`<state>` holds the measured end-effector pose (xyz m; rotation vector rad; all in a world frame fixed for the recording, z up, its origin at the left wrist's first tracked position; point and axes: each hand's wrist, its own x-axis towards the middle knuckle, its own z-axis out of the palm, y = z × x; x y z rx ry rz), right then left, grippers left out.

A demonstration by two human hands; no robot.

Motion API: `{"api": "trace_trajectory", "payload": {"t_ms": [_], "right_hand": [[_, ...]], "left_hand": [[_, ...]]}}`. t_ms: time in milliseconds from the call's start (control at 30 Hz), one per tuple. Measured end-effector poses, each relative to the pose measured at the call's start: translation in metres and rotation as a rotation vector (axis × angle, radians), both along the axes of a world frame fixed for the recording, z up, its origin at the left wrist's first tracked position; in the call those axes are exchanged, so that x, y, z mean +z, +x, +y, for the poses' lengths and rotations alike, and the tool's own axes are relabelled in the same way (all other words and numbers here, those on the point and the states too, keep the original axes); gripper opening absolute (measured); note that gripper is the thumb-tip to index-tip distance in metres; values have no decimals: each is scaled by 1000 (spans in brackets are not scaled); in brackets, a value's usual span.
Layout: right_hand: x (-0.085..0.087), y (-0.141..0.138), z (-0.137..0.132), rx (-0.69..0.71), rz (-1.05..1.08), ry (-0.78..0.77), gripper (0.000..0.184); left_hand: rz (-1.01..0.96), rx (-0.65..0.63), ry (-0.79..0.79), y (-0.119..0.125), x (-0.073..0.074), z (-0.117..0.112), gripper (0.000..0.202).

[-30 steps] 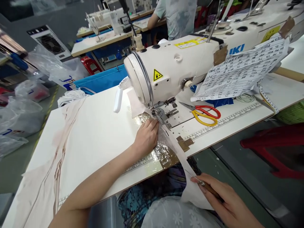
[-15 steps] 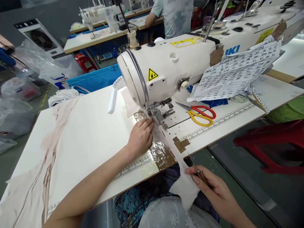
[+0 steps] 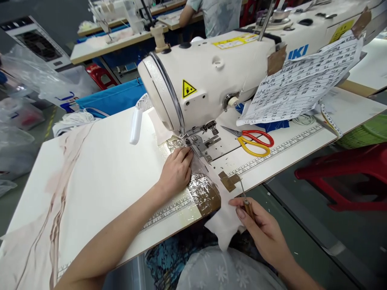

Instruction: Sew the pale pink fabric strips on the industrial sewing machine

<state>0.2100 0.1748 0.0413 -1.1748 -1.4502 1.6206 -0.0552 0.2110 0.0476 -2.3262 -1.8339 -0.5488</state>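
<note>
A pale pink fabric strip (image 3: 225, 219) runs from under the presser foot (image 3: 196, 145) of a white sewing machine (image 3: 205, 76) and hangs over the table's front edge. My left hand (image 3: 175, 171) presses on the strip just left of the foot, its fingers close together and curled, the fingertips partly hidden. By the table edge, my right hand (image 3: 263, 225) is closed around the wooden handle of an awl (image 3: 248, 208), whose thin metal shank points up. The index finger and thumb of that hand touch the hanging strip; whether they pinch it I cannot tell.
Red-and-yellow scissors (image 3: 254, 143) lie right of the foot. A handwritten sheet (image 3: 302, 84) is taped to the machine. More pink fabric (image 3: 57, 209) lies on the table's left side. A red stool (image 3: 347, 177) stands at right. A person (image 3: 222, 18) sits behind.
The strip's hanging end has moved up toward the table edge, and my right hand has moved up with it. The awl's shank now points more upright. My left hand stays beside the foot.
</note>
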Motion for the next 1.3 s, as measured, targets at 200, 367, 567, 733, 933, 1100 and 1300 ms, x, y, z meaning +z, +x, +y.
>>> {"api": "trace_trajectory", "payload": {"t_ms": [200,367,567,733,933,1100,1300], "right_hand": [[13,-13,15,90,-223,233,33],[17,-19,21,111,-263,306,29],[17,-22,25,131,-278,356,27],[21,-30,33,168,-287,380,28],[21,-37,41,196,-287,399,29],[24,-42,45,216,-286,382,28],[25,-51,53,252,-289,388,31]], "left_hand": [[26,33,50,1,2,7,37],[-43,-34,78,-5,3,9,35],[-101,-76,89,-8,2,9,35],[-49,-2,61,-8,1,10,36],[-89,-37,73,-9,2,9,33],[-63,-15,66,-11,-1,11,33],[-59,32,73,-11,0,9,35]]}}
